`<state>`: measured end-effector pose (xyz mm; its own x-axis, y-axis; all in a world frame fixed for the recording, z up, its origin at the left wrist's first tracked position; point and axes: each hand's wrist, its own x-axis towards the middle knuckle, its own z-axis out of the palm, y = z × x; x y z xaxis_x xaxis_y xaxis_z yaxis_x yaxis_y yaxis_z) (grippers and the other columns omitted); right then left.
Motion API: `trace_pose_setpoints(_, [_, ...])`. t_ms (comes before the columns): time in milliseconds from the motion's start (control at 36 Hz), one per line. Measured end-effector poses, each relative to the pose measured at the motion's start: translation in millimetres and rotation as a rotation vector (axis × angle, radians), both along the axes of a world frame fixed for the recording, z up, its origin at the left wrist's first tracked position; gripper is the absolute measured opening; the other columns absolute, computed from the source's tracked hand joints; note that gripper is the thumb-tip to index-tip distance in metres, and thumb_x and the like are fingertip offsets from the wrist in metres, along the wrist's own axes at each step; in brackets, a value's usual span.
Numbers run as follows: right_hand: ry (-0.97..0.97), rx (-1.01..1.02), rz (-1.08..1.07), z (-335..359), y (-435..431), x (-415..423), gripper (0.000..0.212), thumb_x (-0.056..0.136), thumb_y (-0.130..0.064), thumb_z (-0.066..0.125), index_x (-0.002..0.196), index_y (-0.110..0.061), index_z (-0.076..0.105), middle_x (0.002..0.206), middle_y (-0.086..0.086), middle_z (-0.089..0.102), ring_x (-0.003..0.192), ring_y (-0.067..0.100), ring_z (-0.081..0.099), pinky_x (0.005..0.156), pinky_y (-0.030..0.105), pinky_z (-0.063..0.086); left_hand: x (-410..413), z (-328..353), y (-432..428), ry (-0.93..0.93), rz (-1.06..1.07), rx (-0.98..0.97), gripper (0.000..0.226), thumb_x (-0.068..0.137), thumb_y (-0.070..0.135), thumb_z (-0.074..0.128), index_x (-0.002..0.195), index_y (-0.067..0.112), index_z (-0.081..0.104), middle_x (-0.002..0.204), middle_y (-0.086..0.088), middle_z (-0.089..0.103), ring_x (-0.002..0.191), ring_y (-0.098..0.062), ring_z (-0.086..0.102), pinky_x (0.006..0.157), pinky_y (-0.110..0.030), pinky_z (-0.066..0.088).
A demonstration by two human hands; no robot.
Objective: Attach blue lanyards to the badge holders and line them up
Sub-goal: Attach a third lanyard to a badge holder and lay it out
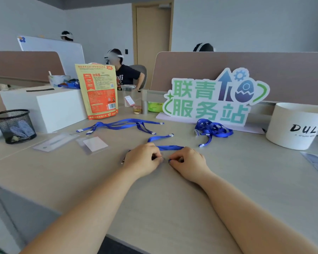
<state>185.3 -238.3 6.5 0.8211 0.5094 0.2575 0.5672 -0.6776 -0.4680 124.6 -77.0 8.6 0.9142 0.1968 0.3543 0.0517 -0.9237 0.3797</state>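
While both hands worked close together at the middle of the pale wood-grain desk (173, 198), the coming move turned on what lay to either side of them. The right hand (188, 161) was curled, its fingertips pinching one end of a blue woven lanyard strap (171, 147). The left hand (143, 158) was curled too, its fingertips almost touching the right's, but what it pinched was too small to tell. Something greyish showed at its outer edge.

The strap ran crosswise just beyond the knuckles, then doubled back away from the person to a pale end tab (171, 135).

Two clear plastic badge holders (94, 143) lay flat to the left and a little beyond the hands, side by side, with no strap on them. They lay nearer the left hand, so reaching one would likely fall to that hand. Loose blue lanyards (121, 124) lay spread beyond them, long axes running left to right. A bunched coil of blue lanyards (212, 129) sat further off on the right, nearer the right hand.
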Motion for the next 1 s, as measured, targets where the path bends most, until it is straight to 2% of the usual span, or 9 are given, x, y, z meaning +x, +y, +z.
trace_pose_setpoints(167, [0.005,0.01,0.001,1.4,4.4,0.8,0.011,0.081,-0.027,0.057,0.084,-0.03,0.067,0.099,-0.006,0.062,0.092,0.016,0.058,0.089,0.034,0.044,6.3,2.3,-4.4,-0.01,0.033,-0.015,0.017,0.088,0.036,0.059,0.078,0.022,0.062,0.078,0.012,0.048,0.077,-0.013,0.053,0.062,-0.027,0.037])
trace_pose_setpoints(278, [0.025,0.007,0.004,0.3,3.7,-1.5,0.012,0.081,-0.026,0.057,0.085,-0.03,0.068,0.099,-0.006,0.063,0.091,0.016,0.058,0.089,0.034,0.045,8.5,2.2,-5.0,0.033,0.07,-0.089,0.016,0.087,0.035,0.058,0.075,0.024,0.061,0.082,0.013,0.054,0.082,-0.012,0.058,0.067,-0.028,0.043])
trace_pose_setpoints(389, [0.047,0.013,0.01,1.3,0.2,-4.1,0.012,0.083,-0.029,0.059,0.088,-0.032,0.07,0.099,-0.009,0.065,0.093,0.014,0.059,0.089,0.033,0.045,9.7,1.6,-5.8,0.057,0.107,-0.187,0.017,0.085,0.035,0.059,0.07,0.026,0.059,0.088,0.015,0.057,0.086,-0.011,0.059,0.068,-0.026,0.041])
trace_pose_setpoints(472, [0.04,0.005,0.001,1.3,0.2,-5.6,0.012,0.084,-0.031,0.058,0.087,-0.032,0.07,0.1,-0.009,0.063,0.093,0.013,0.059,0.09,0.034,0.043,10.3,0.7,-5.3,0.065,0.109,-0.212,0.018,0.084,0.035,0.059,0.069,0.025,0.058,0.089,0.015,0.059,0.087,-0.013,0.06,0.076,-0.03,0.047])
trace_pose_setpoints(556, [0.032,-0.009,-0.007,-0.2,-0.1,-7.4,0.013,0.086,-0.034,0.057,0.09,-0.033,0.069,0.104,-0.007,0.058,0.091,0.012,0.059,0.091,0.032,0.038,10.1,3.5,-4.3,0.081,0.105,-0.19,0.019,0.084,0.035,0.058,0.068,0.026,0.057,0.09,0.015,0.063,0.088,-0.014,0.061,0.082,-0.032,0.048])
trace_pose_setpoints(667, [0.023,-0.035,-0.002,-0.2,-2.0,-11.1,0.015,0.089,-0.036,0.055,0.096,-0.034,0.068,0.105,-0.007,0.054,0.094,0.012,0.057,0.088,0.029,0.032,11.1,8.4,-5.7,0.14,0.125,-0.199,0.018,0.084,0.034,0.055,0.069,0.025,0.056,0.074,0.013,0.061,0.085,-0.017,0.061,0.074,-0.029,0.044])
trace_pose_setpoints(833, [0.045,-0.028,0.005,1.6,-5.1,-12.3,0.015,0.09,-0.037,0.055,0.098,-0.034,0.067,0.105,-0.007,0.051,0.095,0.011,0.055,0.092,0.03,0.03,11.8,7.3,-8.6,0.122,0.106,-0.129,0.015,0.087,0.033,0.053,0.076,0.024,0.058,0.081,0.013,0.059,0.088,-0.019,0.06,0.077,-0.031,0.044])
trace_pose_setpoints(1000, [0.034,-0.019,0.017,-0.4,-5.7,-12.3,0.013,0.09,-0.036,0.055,0.097,-0.037,0.066,0.097,-0.009,0.048,0.085,0.007,0.05,0.091,0.03,0.032,12.3,3.1,-9.8,0.104,0.117,-0.058,0.017,0.087,0.034,0.051,0.074,0.024,0.055,0.091,0.009,0.057,0.089,-0.022,0.059,0.078,-0.033,0.046])
